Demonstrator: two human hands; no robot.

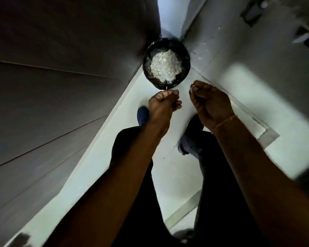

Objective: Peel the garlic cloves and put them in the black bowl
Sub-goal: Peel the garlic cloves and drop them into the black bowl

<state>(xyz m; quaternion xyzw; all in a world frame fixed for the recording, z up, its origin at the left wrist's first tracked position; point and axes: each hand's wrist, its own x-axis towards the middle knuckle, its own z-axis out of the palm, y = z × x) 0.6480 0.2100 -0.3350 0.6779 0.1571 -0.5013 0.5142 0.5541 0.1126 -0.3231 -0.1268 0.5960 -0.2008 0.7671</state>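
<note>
Both hands hung curled before the bowl (146,58): left hand (163,102) clenched, right hand (210,101) pinching a pale scrap (191,87); white pieces (165,65) filled it.

Legible text, labels, brands, numbers, signs: none recorded. No lettering or marking can be read on any surface in the head view.
</note>
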